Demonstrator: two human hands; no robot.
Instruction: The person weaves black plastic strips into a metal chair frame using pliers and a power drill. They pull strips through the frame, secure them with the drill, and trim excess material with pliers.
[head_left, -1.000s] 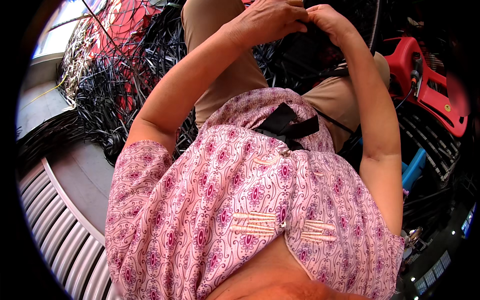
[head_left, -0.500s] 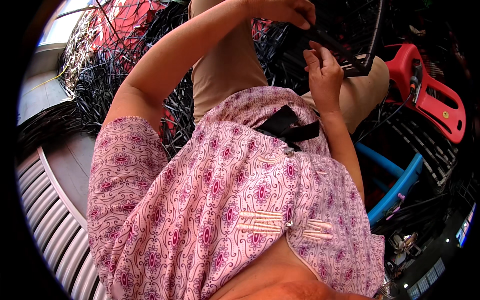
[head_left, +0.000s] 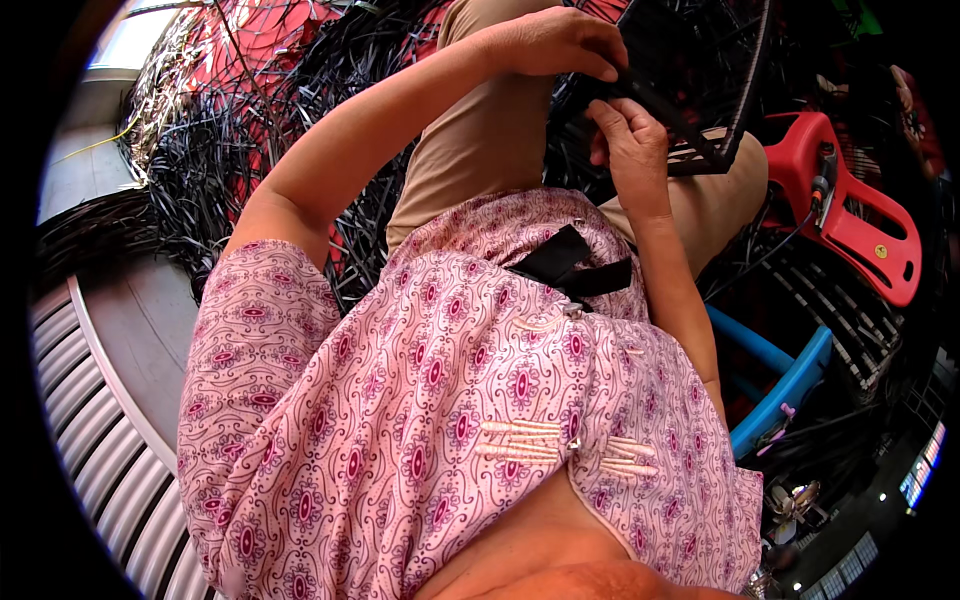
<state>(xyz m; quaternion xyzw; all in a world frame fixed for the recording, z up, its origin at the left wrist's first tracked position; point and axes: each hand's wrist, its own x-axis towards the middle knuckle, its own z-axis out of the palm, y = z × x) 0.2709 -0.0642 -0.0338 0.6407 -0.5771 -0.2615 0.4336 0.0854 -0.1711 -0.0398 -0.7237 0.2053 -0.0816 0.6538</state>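
Note:
A dark, open frame (head_left: pixel 738 105) with thin bars and a strip-wrapped edge rests by my right thigh. My left hand (head_left: pixel 560 42) reaches across from the left to its upper left edge. Thumb and fingers are pinched there, but what lies between them is lost in the dark. Just below, my right hand (head_left: pixel 634 150) has its fingers curled together close under the frame's near bar. Whatever these fingers hold is too dark to name. Loose black strips (head_left: pixel 350 75) lie in a tangle beyond my knees.
At the right stands a red plastic stool or chair part (head_left: pixel 872 215) with a cable tool hanging on it. Below it is a blue plastic chair edge (head_left: pixel 790 390). A slatted light-coloured seat (head_left: pixel 110 450) curves along the left. Red sheeting (head_left: pixel 245 50) shows under the strips.
My right hand has shifted slightly left, and its fingers have curled in more. My left hand sits a little lower. The whole view has tilted slightly.

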